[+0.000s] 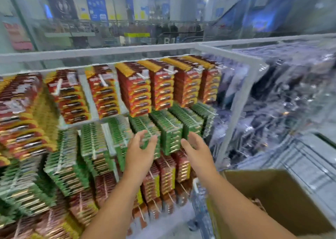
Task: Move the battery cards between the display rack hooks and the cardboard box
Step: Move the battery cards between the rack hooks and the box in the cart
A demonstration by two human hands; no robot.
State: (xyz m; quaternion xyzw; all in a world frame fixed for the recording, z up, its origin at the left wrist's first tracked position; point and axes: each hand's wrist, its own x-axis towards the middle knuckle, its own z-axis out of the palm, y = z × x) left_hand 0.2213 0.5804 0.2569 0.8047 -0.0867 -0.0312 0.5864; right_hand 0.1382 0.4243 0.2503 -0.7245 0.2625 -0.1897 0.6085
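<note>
A white display rack carries rows of battery cards on hooks: red and yellow cards on top, green cards in the middle, brownish-red cards below. My left hand and my right hand reach out in front of the green row, fingers relaxed and spread, holding nothing. Each hand hovers on one side of a green stack, close to it. A brown cardboard box stands open at the lower right, beside my right forearm.
Clear plastic-wrapped goods fill the shelving to the right of the rack. More red and green card stacks crowd the left side. Behind the rack a glass wall looks onto a mall hall.
</note>
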